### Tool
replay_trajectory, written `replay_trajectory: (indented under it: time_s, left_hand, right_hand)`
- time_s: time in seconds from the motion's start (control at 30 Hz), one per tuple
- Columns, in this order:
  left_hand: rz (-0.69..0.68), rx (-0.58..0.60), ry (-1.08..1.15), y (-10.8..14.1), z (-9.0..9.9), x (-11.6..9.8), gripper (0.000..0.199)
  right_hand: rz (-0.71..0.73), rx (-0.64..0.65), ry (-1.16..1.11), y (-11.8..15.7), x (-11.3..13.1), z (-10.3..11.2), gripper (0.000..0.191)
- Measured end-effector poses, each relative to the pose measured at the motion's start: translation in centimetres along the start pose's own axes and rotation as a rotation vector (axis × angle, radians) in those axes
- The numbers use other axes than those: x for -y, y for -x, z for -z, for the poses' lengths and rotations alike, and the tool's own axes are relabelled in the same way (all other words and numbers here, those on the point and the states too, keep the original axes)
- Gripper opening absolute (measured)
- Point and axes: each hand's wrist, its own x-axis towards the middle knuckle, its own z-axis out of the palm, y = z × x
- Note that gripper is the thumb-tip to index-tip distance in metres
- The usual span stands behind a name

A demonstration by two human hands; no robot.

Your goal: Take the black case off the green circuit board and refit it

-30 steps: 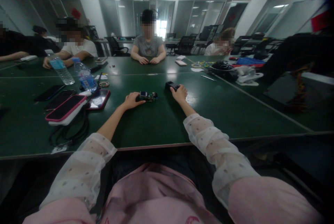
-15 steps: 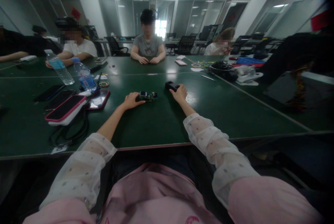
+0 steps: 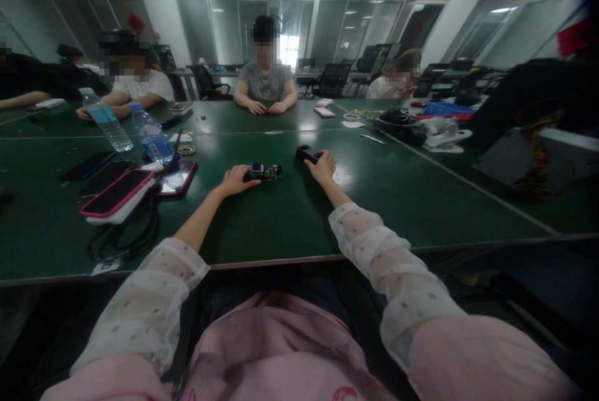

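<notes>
On the green table, my left hand (image 3: 236,180) grips the left end of a small green circuit board (image 3: 270,173) with a little screen on it. The thumb lies along its near side and the fingers along its far side. Farther right, my right hand (image 3: 322,167) is closed around the near right end of a black box-shaped device (image 3: 307,153), which has a small window or screen on its top. Both things rest on or just over the table, a short gap apart. My palms hide the ends that I hold.
Left of me lie several phones, including a pink-cased phone (image 3: 119,193) on a white block, with black cables. Two water bottles (image 3: 152,133) stand behind them. A pen (image 3: 373,139) and a black-and-white heap of gear (image 3: 421,126) lie to the right. A person (image 3: 266,86) sits opposite.
My hands, the circuit board and the black device stay where they were. Only the person at the far left has shifted a hand slightly near the bottle.
</notes>
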Motion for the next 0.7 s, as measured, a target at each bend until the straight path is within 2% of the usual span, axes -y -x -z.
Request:
replay_trajectory:
  time_s: [0.33, 0.47, 0.6, 0.7]
  left_hand:
    - [0.009, 0.001, 0.001, 0.1, 0.1, -0.2, 0.064]
    - [0.017, 0.005, 0.001, 0.2, 0.2, -0.3, 0.064]
    - [0.008, 0.005, 0.004, 0.2, 0.2, -0.3, 0.064]
    - [0.002, 0.002, 0.007, 0.2, 0.1, -0.2, 0.066]
  right_hand:
    - [0.012, -0.037, -0.067, -0.5, -0.6, -0.5, 0.053]
    - [0.023, -0.05, -0.181, -1.2, -0.9, -1.1, 0.05]
    - [0.082, 0.006, -0.339, -1.2, 0.1, -1.3, 0.052]
    - [0.143, 0.101, -0.478, -0.4, 1.7, -1.1, 0.057]
